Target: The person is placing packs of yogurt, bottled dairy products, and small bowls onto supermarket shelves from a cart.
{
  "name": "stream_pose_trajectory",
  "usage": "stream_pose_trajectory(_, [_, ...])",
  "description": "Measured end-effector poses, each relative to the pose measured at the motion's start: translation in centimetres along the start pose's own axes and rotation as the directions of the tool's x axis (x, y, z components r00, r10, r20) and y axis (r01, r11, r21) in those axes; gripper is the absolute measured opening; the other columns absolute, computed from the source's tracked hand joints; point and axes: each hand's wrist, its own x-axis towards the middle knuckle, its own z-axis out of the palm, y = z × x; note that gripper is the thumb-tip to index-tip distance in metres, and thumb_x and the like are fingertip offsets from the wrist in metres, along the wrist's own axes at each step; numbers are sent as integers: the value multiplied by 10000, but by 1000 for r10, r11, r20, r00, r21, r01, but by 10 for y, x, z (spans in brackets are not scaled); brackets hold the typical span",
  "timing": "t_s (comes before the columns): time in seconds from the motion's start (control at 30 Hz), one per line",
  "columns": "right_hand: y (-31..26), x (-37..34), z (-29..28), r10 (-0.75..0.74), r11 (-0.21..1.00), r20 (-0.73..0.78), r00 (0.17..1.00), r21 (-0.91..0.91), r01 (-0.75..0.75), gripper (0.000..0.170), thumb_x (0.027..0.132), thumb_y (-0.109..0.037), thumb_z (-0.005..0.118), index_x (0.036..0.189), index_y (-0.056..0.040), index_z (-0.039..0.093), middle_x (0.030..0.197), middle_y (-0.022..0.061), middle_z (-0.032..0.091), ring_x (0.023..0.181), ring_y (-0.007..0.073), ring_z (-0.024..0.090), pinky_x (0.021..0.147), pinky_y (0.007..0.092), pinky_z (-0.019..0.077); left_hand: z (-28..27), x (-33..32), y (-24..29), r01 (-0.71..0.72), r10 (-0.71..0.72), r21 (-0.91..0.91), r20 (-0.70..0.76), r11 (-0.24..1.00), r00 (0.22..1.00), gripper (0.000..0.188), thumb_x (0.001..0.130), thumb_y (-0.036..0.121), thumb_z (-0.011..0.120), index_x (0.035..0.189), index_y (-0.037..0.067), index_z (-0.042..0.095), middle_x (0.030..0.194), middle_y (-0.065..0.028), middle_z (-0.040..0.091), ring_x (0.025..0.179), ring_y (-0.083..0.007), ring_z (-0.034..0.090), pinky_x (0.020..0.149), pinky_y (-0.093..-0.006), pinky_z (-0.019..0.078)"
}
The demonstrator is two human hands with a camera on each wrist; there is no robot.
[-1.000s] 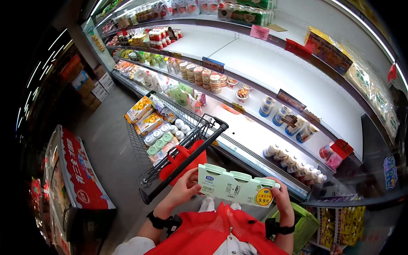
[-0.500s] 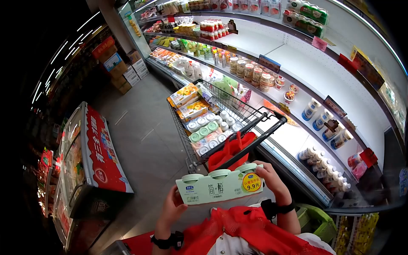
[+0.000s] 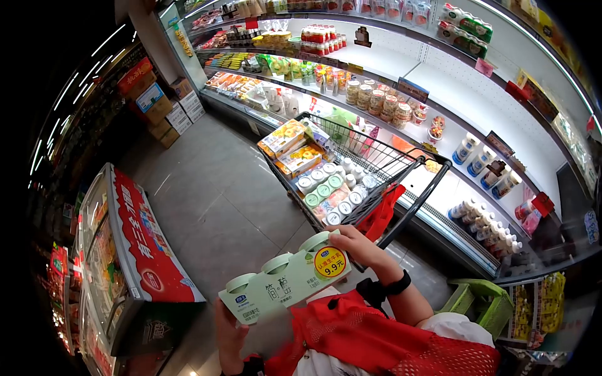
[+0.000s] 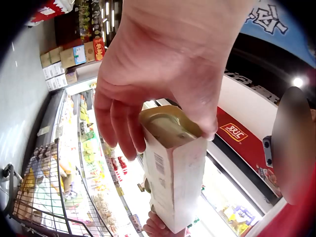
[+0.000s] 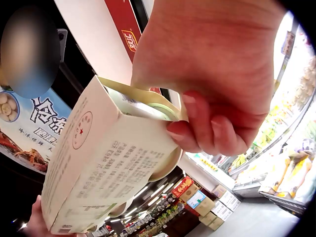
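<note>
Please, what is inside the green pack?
Three green lids poke from the top of the pack; part of a cup shows at its open end. It covers the rest; what the cups hold cannot be seen.

Grey tiled floor (image 3: 207, 207); brightly lit white multi-tier shelving (image 3: 501, 116); red-fronted chest freezer (image 3: 147, 235); stacked brown cardboard boxes (image 3: 154, 103).
</note>
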Motion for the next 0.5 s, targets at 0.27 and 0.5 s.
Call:
stream_pose_trajectory(0.27, [15,141,31,-77,996,-84,994,-44,73,350,872,-317,481,1027,-11,552,792,-6,572,651,45,492,534,188,373,-89,122,-9,-105,101,35,95,994,990,950,692,451,721,1349,38,173,1249,-138,389,1152,-215,431,917,-355,405])
stream_pose_trajectory(0.5, [-11,266,87,-78,966,31,996,-246,84,402,878,-364,459,1065,-16,535,707,-6,552,541,58,453,465,210,366,-197,206,-39,-184,199,138,-100,973,975,984,701,618,615,1350,7,199,1283,-107,385,1163,-202,414,932,-348,375])
